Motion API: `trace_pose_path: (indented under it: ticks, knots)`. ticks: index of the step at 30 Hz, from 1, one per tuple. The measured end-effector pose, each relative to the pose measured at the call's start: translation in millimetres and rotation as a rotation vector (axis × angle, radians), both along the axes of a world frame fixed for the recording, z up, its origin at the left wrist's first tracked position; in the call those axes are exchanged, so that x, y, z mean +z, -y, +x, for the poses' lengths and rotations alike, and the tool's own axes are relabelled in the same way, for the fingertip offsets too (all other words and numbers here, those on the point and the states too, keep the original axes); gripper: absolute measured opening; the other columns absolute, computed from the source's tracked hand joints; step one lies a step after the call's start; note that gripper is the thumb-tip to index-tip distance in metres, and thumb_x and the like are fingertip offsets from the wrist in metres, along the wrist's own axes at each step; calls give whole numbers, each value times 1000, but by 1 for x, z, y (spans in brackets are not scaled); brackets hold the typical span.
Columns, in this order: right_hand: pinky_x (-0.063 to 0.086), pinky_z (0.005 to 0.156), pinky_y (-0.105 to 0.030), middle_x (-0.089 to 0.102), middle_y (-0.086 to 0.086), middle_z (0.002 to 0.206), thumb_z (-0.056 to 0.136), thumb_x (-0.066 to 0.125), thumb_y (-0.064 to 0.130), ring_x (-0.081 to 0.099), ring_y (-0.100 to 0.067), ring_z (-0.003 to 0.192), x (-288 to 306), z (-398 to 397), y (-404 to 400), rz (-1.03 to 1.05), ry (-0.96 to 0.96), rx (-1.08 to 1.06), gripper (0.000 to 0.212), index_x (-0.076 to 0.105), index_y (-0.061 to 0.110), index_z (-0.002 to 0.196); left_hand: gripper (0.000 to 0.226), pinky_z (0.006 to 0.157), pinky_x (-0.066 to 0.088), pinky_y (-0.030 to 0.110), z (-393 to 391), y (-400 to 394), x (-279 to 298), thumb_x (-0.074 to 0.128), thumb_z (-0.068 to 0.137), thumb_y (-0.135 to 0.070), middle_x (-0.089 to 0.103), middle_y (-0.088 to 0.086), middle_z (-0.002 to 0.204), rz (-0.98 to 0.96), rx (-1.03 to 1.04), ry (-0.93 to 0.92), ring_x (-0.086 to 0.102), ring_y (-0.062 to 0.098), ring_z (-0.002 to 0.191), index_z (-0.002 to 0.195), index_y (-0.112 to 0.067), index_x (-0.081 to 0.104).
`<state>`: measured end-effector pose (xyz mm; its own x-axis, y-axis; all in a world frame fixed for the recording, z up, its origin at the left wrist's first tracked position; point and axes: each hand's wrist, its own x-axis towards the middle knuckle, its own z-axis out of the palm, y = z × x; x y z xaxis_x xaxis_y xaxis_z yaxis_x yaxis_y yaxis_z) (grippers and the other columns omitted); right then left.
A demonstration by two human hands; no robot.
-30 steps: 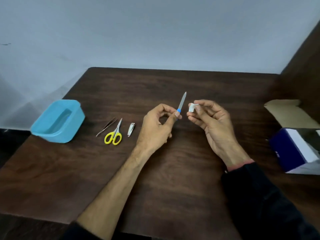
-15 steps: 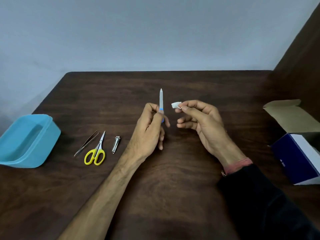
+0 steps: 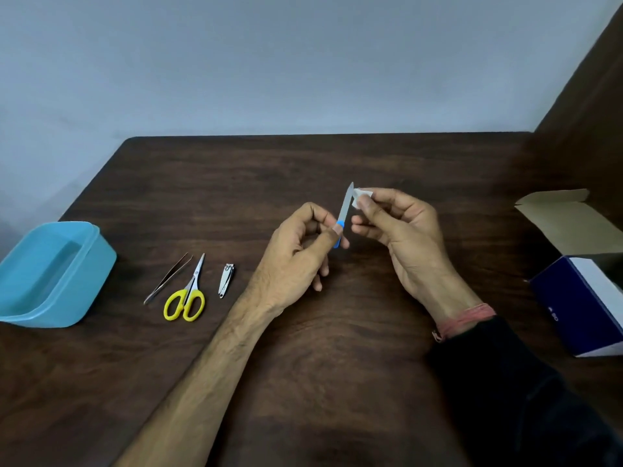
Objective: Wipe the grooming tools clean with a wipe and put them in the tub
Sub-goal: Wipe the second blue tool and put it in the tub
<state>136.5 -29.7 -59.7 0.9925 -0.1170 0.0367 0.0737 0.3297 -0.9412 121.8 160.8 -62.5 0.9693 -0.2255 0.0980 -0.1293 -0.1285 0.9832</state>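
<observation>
The left hand (image 3: 296, 254) pinches the nail file (image 3: 344, 210) by its blue handle between thumb and forefinger, the other fingers curled loosely under; the grip is tight and narrow, with the grey blade standing up and leaning a little to the right, clear of the table (image 3: 337, 365). The right hand (image 3: 401, 230) pinches a small folded white wipe (image 3: 360, 197) between thumb and fingertips, and the wipe touches the blade near its tip, on the right side. Both hands hang above the middle of the table, close together, almost knuckle to knuckle. To the left, lying flat in a row, are the tweezers (image 3: 168, 278), the yellow-handled scissors (image 3: 187, 294) just beside them, and the nail clipper (image 3: 226, 280) a little apart, nearest the left hand. Further left sits the blue tub (image 3: 81, 291), open, at the table's left edge with part of it cut off by the frame; I cannot tell whether it overhangs. At the right edge stands an open blue and white box (image 3: 580, 298), flap raised, well apart from the right hand. Bare dark wood lies between the hands and the far edge by the wall, and in front of the forearms.
</observation>
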Motion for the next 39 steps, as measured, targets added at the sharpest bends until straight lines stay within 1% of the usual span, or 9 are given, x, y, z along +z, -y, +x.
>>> trace_pose_path:
  ticks: [2,6,8,11,15,20,27,36,39]
  knots:
    - [64,71,-26,82,-8,97,99,76,3,77,-15,79,1,0,1,42,-12,-5,11,82,9,106,8,42,48,28,-1,0,0,64,113,-21,80,3,98,16,-5,6,55,14,55,106,-18,63]
    - [64,72,-27,83,-11,98,98,77,4,79,-17,81,4,0,4,91,-26,-6,12,84,12,105,10,44,47,28,0,0,0,65,112,-21,80,3,95,29,-17,-2,54,13,55,103,-21,64]
    - [65,72,-27,82,-12,96,98,77,4,79,-17,83,4,-1,3,91,-28,3,13,83,10,108,10,44,47,28,0,1,0,65,112,-21,80,3,94,33,-17,-9,54,14,54,102,-22,64]
    - [65,73,-28,83,-13,100,99,75,4,79,-17,86,5,-1,4,89,-27,15,15,83,8,112,11,44,47,28,0,0,0,65,112,-19,79,2,92,27,-13,-19,53,14,53,101,-21,65]
    - [66,75,-29,83,-14,108,102,72,8,79,-19,89,7,-2,5,108,-28,32,14,84,10,110,10,44,48,29,1,0,0,65,111,-16,77,2,91,19,9,-11,52,13,52,102,-20,65]
    - [65,78,-28,83,-18,112,100,77,8,80,-21,91,1,1,5,58,-23,-51,22,79,0,121,16,40,45,28,0,-1,2,61,113,-11,72,2,85,-84,14,28,48,18,49,100,-19,63]
    - [67,79,-31,83,-16,110,101,75,7,82,-22,91,3,-2,5,32,-8,-16,13,82,7,112,10,40,45,28,1,1,-2,65,110,-12,73,1,83,6,88,2,46,17,44,101,-16,66]
    - [66,81,-30,83,-18,112,100,76,5,82,-25,95,2,-1,5,0,8,-9,18,81,4,117,8,40,46,29,1,1,-2,66,110,-18,75,0,86,48,95,5,49,16,45,103,-19,67]
    - [67,82,-31,83,-17,114,103,73,10,82,-28,97,3,-1,5,10,-1,2,19,80,1,118,7,40,46,29,1,2,-1,66,110,-17,74,-1,84,58,100,1,49,15,45,103,-19,67]
